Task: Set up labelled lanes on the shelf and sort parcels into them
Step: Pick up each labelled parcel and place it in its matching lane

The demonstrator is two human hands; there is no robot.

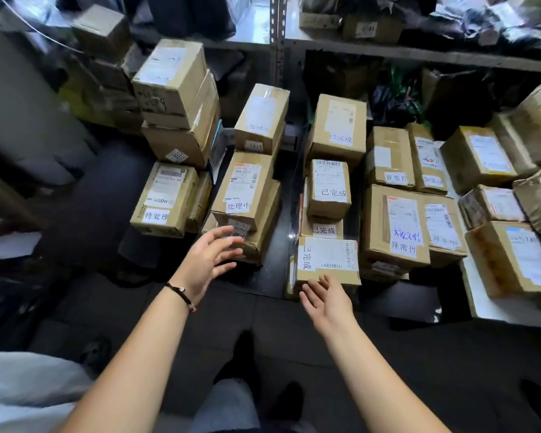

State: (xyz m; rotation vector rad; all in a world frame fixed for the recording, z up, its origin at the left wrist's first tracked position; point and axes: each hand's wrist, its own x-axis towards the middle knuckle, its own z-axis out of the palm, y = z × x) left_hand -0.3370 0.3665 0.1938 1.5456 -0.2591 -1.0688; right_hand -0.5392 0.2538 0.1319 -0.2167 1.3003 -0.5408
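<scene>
Cardboard parcels with white handwritten labels stand in rows on the dark floor below a metal shelf [419, 53]. My left hand [210, 260] hovers open, fingers spread, just in front of the low parcel [260, 242] at the near end of the second row. My right hand [325, 300] is open, palm up, its fingertips at the front edge of the nearest parcel [327, 260] of the third row. Neither hand holds anything. A parcel [164, 200] of the left row stands further left. The right row has a large parcel [395, 228] with blue writing.
More boxes [509, 260] lie on a white board at the right. A shelf upright [275, 35] rises between the rows. Dark bags [497, 29] and boxes fill the upper shelf. A grey surface [22, 120] stands at the left. My shoes [281, 398] are on the dark floor.
</scene>
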